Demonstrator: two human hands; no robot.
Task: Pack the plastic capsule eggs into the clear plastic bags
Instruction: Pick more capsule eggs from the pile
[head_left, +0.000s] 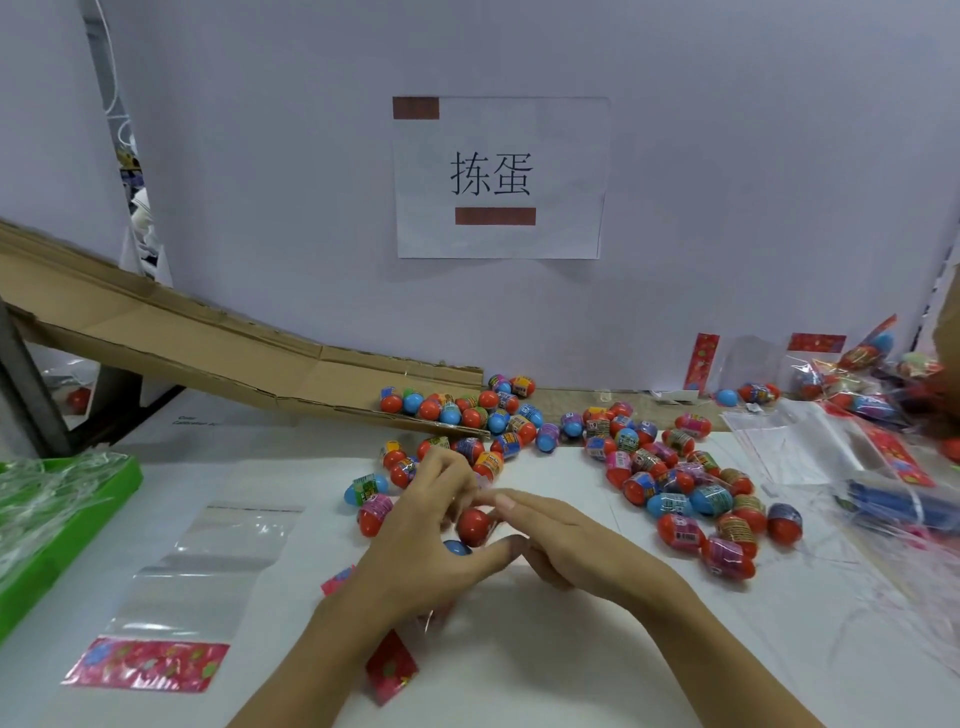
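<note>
Both hands meet at the near middle of the white worktop (519, 649). The left hand (415, 540) has its fingers curled round a red capsule egg (474, 525), with a blue egg (457, 546) showing just below it, inside the curve of thumb and fingers. The right hand (566, 540) lies just right of the red egg, its fingers stretched out flat and close together, their tips touching the left hand's fingers above the egg; whether it pinches anything cannot be told. Under the left wrist a bag's red printed header (390, 667) sticks out; the clear part of that bag is mostly hidden by the hands.

An empty clear bag (208, 566) with a red header lies flat to the near left, well apart from the hands. Loose eggs (691, 499) are scattered to the far right of the hands, and more crowd the foot of a cardboard chute (208, 353) at the far left. A green tray (67, 525) sits at the left edge. Filled bags (857, 384) are heaped at the far right.
</note>
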